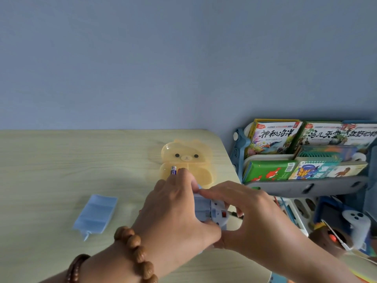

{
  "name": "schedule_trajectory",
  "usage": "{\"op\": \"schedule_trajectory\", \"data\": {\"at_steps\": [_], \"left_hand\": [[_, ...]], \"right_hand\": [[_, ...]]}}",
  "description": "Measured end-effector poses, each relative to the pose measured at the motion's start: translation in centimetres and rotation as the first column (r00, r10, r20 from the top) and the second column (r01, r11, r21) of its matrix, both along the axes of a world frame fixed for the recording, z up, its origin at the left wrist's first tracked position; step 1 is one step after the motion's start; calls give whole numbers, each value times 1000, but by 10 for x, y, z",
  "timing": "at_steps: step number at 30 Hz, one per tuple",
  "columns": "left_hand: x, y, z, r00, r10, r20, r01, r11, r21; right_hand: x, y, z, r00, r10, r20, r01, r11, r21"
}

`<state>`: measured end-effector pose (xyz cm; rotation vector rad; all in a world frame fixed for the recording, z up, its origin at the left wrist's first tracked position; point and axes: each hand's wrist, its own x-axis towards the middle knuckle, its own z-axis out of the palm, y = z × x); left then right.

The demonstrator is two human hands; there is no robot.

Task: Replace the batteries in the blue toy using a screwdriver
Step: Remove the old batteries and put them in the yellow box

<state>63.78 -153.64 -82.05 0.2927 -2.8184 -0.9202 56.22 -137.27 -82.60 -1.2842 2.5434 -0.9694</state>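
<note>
Head view: left hand [175, 211] wraps blue toy [212, 211] near desk's [61, 160] right edge. Right hand [251, 219] pinches its ends, forefinger and thumb. Cover [95, 215] lies well left. Battery [173, 170] at bear tray [204, 174]. Toy likely light, rigid, slick plastic; grip side walls, clear of open compartment.

Desk [40, 170] open leftward; lid [95, 214], bear tray [204, 173] perhaps obstruct.

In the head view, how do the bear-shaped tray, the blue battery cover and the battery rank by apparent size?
Largest: bear-shaped tray, partly hidden by a hand.
Next: blue battery cover, somewhat smaller, though it lies nearer the camera.
Smallest by far: battery.
</note>
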Motion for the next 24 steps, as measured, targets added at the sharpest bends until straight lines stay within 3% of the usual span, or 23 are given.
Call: {"op": "schedule_trajectory", "data": {"at_steps": [18,24], "left_hand": [[-1,5,-6,999,43,-10,-41,986,161],[9,-4,-16,990,-82,-112,90,994,62]], "right_hand": [[0,0,-2,1000,-16,-1,16,999,-32],[0,0,0,1000,-2,1,2,1000,-2]]}}
